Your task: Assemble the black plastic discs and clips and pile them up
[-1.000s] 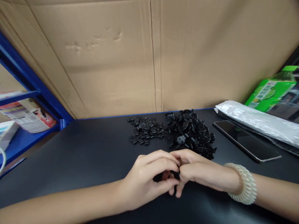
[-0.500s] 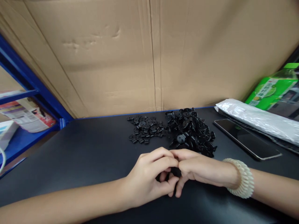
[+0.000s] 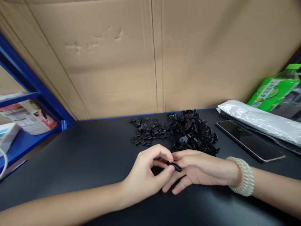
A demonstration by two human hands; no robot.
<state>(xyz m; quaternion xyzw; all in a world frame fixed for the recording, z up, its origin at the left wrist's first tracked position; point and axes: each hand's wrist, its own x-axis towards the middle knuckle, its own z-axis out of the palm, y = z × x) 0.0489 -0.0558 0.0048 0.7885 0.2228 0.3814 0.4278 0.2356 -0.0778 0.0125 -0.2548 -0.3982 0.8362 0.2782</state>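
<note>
My left hand (image 3: 147, 175) and my right hand (image 3: 195, 169) meet over the black table (image 3: 77, 153), fingertips touching. Between them sits a small black plastic part (image 3: 175, 165). The left thumb and fingers pinch it, and the right fingers close on its other end. Behind the hands lie two heaps of black plastic parts: a low flat pile (image 3: 147, 135) on the left and a taller pile (image 3: 191, 135) on the right. A pale coiled band (image 3: 244, 176) rings my right wrist.
A phone (image 3: 249, 145) lies face up at the right, beside a long clear plastic bag (image 3: 261, 121) and a green bottle (image 3: 275, 91). A cardboard wall (image 3: 150, 56) closes the back. Blue shelving (image 3: 28, 94) with printed packets stands at the left.
Both hands have lifted slightly and their fingers have loosened, so the black part between them now shows. The piles have not moved.
</note>
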